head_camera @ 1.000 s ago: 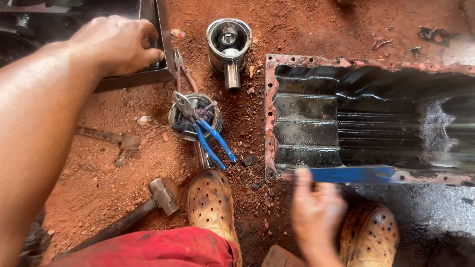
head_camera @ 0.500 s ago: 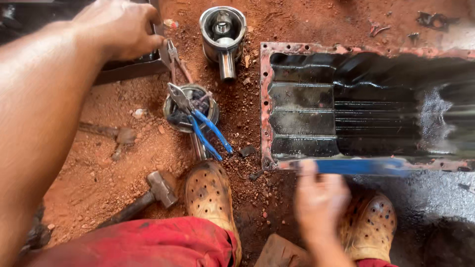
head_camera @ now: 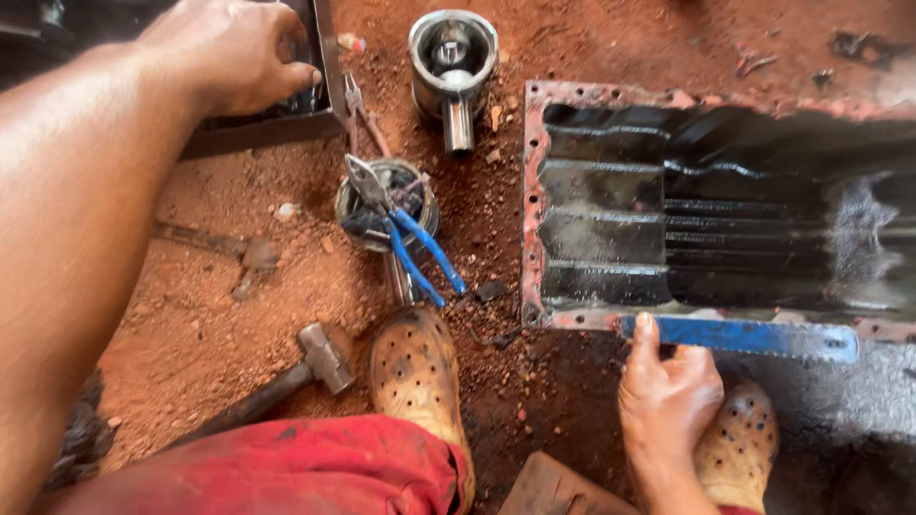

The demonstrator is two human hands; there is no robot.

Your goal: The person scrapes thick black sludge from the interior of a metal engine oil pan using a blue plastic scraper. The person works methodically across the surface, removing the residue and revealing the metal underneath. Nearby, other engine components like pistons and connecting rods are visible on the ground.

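Hands apart: right hand [head_camera: 668,396] presses a flat blue blade [head_camera: 749,336] along the near rim of the oily black pan [head_camera: 572,205]; left hand [head_camera: 229,52] grips a dark frame [head_camera: 320,91] beyond the pan's left edge, open dirt between.

**Hands at the oil pan on red dirt**

A rectangular black metal pan [head_camera: 725,210] with a rusty pink flange lies on the red soil. At its near edge the person's right hand [head_camera: 668,396] presses a flat blue blade [head_camera: 754,336] along the flange, thumb on top. Left of the pan, a piston [head_camera: 453,57] stands open end up, and nearer, blue-handled pliers [head_camera: 410,238] rest across a small tin [head_camera: 386,205]. Farther left, the left hand [head_camera: 229,52] grips the edge of a dark metal tray [head_camera: 286,124]. A hammer [head_camera: 286,377] lies by a perforated tan shoe [head_camera: 415,372].
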